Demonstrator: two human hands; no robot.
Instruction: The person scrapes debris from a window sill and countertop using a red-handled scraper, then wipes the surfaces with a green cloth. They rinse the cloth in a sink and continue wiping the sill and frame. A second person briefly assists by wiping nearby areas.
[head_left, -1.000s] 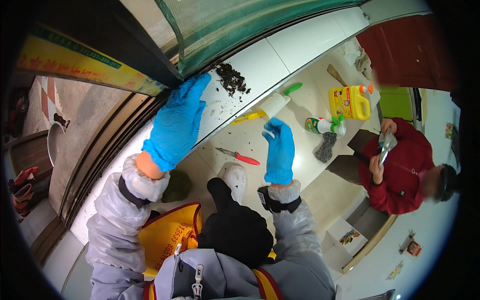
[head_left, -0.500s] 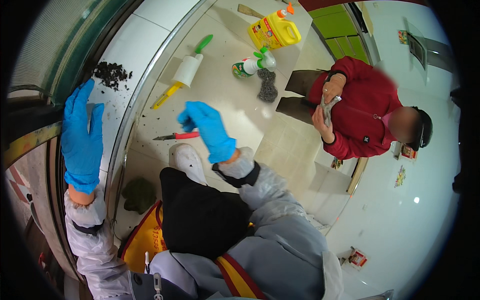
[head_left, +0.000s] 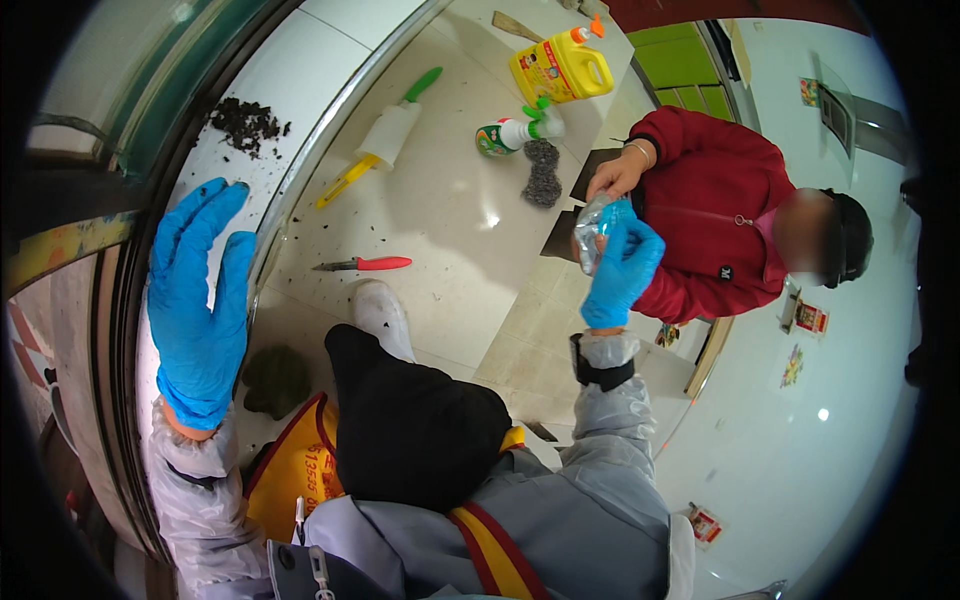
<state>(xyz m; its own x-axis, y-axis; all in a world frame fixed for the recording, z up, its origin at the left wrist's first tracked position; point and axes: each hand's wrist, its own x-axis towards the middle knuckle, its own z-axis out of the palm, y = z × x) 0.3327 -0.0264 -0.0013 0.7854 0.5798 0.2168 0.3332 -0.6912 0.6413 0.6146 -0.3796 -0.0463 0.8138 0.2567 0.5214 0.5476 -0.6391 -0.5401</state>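
Head view: over the white tiled ledge (head_left: 310, 75), the blue-gloved left hand (head_left: 205, 300) is held spread, thumb apart, near a dark crumbled heap (head_left: 248, 125). Beside it, a red-handled knife (head_left: 380, 263) is seen on the floor. Farther out, a silvery packet (head_left: 588, 240) is held by a co-worker's hand (head_left: 620, 173) and overlapped by the gloved right hand (head_left: 630, 262), fingers bunched; whether it is pinched cannot be told. Beyond are seen a grey scourer (head_left: 541, 172) and a yellow jug (head_left: 560, 72).
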